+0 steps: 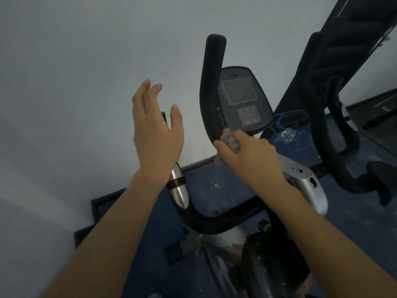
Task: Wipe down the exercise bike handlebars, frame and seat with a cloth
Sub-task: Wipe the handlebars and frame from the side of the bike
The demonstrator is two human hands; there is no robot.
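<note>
- Right hand, the nearer grip, pinches a bunched cloth against the handlebar upright.
- That bar's long axis rises up and away from the grip; unwiped length likely lies above.
- Left hand spread, touching nothing, hovers beside the left handlebar's metal sensor.

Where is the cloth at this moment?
In the head view the cloth is right of centre, bunched in the right hand and pressed against the upright black handlebar, just below the console.
</note>
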